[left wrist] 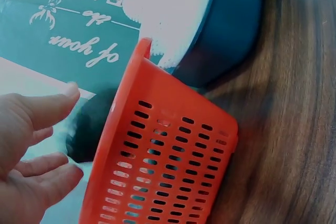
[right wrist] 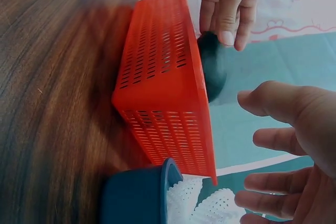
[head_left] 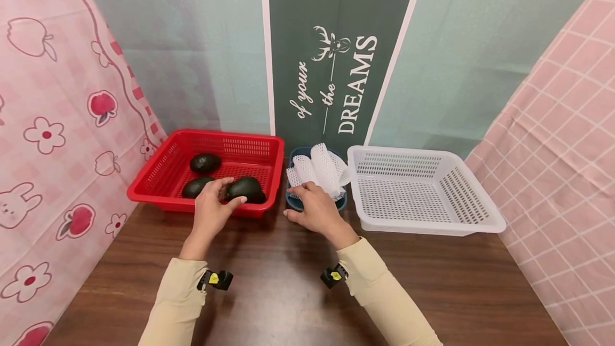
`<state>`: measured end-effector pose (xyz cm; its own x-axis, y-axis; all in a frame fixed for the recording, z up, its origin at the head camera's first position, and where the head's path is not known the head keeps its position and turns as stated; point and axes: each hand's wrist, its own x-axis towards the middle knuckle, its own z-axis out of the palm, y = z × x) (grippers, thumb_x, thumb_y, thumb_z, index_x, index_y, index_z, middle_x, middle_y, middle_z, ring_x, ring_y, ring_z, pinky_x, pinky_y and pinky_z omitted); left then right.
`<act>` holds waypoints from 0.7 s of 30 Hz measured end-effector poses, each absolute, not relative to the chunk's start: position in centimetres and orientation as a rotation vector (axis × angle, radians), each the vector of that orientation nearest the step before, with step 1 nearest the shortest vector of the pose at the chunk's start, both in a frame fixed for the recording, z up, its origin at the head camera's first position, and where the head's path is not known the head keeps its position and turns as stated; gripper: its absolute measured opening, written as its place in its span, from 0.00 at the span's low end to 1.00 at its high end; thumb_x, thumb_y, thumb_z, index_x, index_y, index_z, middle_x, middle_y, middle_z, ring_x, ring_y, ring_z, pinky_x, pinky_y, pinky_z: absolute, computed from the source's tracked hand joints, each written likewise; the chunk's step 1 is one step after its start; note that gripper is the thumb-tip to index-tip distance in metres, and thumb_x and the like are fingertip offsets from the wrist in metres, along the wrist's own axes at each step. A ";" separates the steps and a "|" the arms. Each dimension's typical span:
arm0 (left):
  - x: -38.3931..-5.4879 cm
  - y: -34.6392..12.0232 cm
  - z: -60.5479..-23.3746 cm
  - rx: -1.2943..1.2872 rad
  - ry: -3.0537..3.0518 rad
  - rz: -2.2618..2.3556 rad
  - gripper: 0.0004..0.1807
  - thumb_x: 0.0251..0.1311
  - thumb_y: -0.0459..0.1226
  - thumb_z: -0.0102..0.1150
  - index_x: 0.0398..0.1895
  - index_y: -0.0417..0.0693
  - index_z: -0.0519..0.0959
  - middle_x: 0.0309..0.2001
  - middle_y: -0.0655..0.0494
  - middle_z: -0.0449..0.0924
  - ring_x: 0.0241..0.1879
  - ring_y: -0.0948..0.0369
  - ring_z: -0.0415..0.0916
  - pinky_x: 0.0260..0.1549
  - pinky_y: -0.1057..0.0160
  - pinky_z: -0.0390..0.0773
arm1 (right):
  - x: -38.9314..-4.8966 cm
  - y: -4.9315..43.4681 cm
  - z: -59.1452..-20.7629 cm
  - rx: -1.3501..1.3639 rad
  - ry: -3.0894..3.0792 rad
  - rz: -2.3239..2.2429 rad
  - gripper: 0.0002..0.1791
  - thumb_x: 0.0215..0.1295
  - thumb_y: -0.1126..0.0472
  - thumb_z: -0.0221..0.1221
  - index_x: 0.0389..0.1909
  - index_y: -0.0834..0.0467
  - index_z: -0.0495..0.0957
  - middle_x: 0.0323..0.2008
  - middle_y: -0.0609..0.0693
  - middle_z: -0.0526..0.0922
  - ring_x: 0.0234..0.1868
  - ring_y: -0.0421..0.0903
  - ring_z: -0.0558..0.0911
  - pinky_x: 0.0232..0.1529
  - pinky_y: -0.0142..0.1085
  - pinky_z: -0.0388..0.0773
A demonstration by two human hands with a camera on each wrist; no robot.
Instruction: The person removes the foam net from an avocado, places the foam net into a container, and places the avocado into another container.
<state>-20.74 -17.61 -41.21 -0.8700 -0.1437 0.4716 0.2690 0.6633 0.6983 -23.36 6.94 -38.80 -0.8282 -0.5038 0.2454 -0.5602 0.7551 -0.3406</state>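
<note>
My left hand (head_left: 211, 210) is at the near right of the red basket (head_left: 163, 204), its thumb and fingers at the left end of a dark green avocado (head_left: 246, 188). In the right wrist view, that hand pinches the avocado (right wrist: 212, 69), which shows above the basket's rim. Two more avocados, one at the back (head_left: 205, 163) and one partly behind the left hand (head_left: 193, 188), lie in the basket. My right hand (head_left: 317, 210), thumb and fingers spread, hovers at the front of the blue container (head_left: 342, 204). White foam net sleeves (head_left: 324, 167) stick up out of that container.
A white plastic basket (head_left: 427, 226) stands right of the blue container. All three containers stand side by side on the brown wooden table (head_left: 278, 292). Behind them hangs a green printed cloth (head_left: 307, 41), with pink patterned cloths at the left (head_left: 48, 138) and right (head_left: 567, 138).
</note>
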 end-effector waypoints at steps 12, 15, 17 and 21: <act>-20.4 -17.4 -41.1 -0.162 -2.389 -1.064 0.25 0.43 0.33 0.73 0.48 0.37 0.78 0.49 0.40 0.73 0.45 0.47 0.72 0.40 0.49 0.75 | -23.1 7.7 -39.0 0.856 -2.817 0.601 0.26 0.53 0.48 0.66 0.52 0.55 0.77 0.46 0.55 0.75 0.43 0.49 0.75 0.41 0.42 0.75; -20.2 -17.4 -41.1 -0.187 -2.384 -1.052 0.24 0.43 0.33 0.72 0.47 0.37 0.79 0.48 0.40 0.74 0.43 0.47 0.72 0.39 0.50 0.75 | -22.9 7.9 -39.1 0.857 -2.817 0.611 0.27 0.53 0.48 0.65 0.53 0.55 0.77 0.47 0.55 0.75 0.44 0.49 0.75 0.42 0.43 0.74; -20.0 -17.4 -41.2 -0.202 -2.383 -1.045 0.23 0.44 0.32 0.72 0.46 0.37 0.79 0.47 0.40 0.74 0.44 0.48 0.72 0.39 0.49 0.74 | -22.7 8.2 -39.2 0.853 -2.815 0.627 0.26 0.53 0.48 0.65 0.53 0.54 0.77 0.47 0.55 0.75 0.45 0.49 0.75 0.43 0.43 0.74; -19.2 -17.3 -41.6 -0.234 -2.398 -1.029 0.20 0.47 0.33 0.70 0.46 0.37 0.79 0.46 0.41 0.75 0.46 0.48 0.71 0.43 0.47 0.71 | -22.0 9.2 -39.6 0.844 -2.795 0.670 0.26 0.53 0.48 0.65 0.53 0.54 0.77 0.48 0.54 0.75 0.46 0.49 0.75 0.44 0.44 0.74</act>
<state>-19.21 -17.34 -41.65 -0.8519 -0.0434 0.5219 0.3485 0.6970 0.6267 -21.98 9.22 -39.60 -0.8312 -0.4907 0.2614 -0.5559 0.7424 -0.3740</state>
